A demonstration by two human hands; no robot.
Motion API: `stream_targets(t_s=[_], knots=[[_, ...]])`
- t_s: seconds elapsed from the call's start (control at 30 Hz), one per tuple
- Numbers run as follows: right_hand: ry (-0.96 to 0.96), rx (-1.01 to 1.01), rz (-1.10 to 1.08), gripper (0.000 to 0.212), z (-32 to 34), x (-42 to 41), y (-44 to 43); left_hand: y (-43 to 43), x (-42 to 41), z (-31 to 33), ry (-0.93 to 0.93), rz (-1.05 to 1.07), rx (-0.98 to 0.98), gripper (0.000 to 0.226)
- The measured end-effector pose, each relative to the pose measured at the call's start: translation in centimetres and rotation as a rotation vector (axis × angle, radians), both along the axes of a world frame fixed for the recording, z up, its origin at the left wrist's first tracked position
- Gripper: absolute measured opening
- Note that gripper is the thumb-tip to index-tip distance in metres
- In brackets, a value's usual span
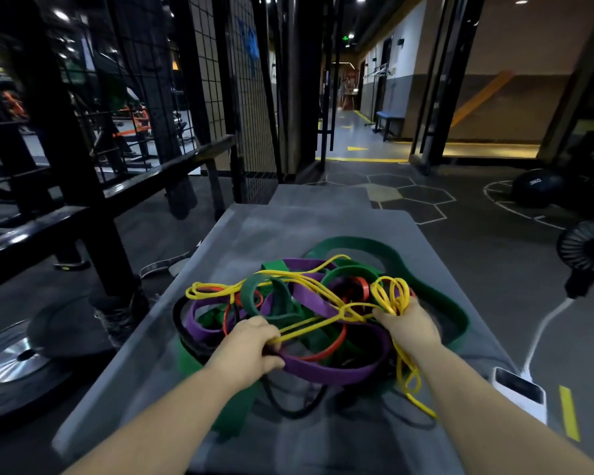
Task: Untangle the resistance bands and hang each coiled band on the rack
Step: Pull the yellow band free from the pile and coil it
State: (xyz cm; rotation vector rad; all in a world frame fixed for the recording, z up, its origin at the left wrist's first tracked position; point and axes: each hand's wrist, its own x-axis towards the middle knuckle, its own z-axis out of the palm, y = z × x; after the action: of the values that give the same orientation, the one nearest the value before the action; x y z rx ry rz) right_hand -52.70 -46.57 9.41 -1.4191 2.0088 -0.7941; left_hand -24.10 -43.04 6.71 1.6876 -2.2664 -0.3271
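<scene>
Tangle of resistance bands (278,296) is lying mid-platform on the grey matte platform (254,228), spreading toward its right edge. Left hand (251,341) is clenching a strand of the thin yellow band (396,303), right beside a wide flat purple band (330,370). Right hand (408,325) is gripping bunched yellow loops. Broad green band (436,296) is curling round the far side; red band (365,286) and black band (290,411) are threading through.

Our bare arms
Left hand (251,341) and right hand (408,325) bare, forearms bare to the edge at seven and five o'clock
</scene>
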Motion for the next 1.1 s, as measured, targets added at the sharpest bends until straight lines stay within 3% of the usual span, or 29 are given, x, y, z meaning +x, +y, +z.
stream_targets(t_s=[0.13,0.27,0.5,0.6,0.7,0.83,0.97,1.1], knots=[[0.041,0.016,0.028,0.031,-0.4,0.9,-0.1,1.3,-1.0,0.2,-0.040,0.107,-0.148,0.025],[0.057,0.035,0.079,0.031,0.0,1.4,0.2,1.6,-1.7,0.7,0.089,0.152,-0.248,0.022],[0.101,0.174,0.187,0.058,0.4,2.1,0.9,1.6,-3.6,3.3,0.234,0.265,-0.311,0.010],[0.100,0.141,0.192,0.046,0.5,2.5,1.0,1.4,-4.0,4.0,0.381,0.305,-0.170,0.013],[-0.070,0.011,0.078,0.028,0.3,2.4,0.8,1.6,-4.2,4.2,0.464,0.292,0.033,0.016],[-0.223,-0.130,-0.099,0.032,-0.2,2.2,0.4,3.1,-5.2,4.6,0.737,0.215,0.336,0.007],[-0.302,-0.205,-0.180,0.027,-0.7,3.1,0.8,5.1,-7.7,4.5,0.884,0.122,0.482,0.004],[-0.436,-0.211,-0.248,0.019,-1.2,3.8,0.7,5.4,-8.9,3.8,0.942,0.165,0.551,0.035]])
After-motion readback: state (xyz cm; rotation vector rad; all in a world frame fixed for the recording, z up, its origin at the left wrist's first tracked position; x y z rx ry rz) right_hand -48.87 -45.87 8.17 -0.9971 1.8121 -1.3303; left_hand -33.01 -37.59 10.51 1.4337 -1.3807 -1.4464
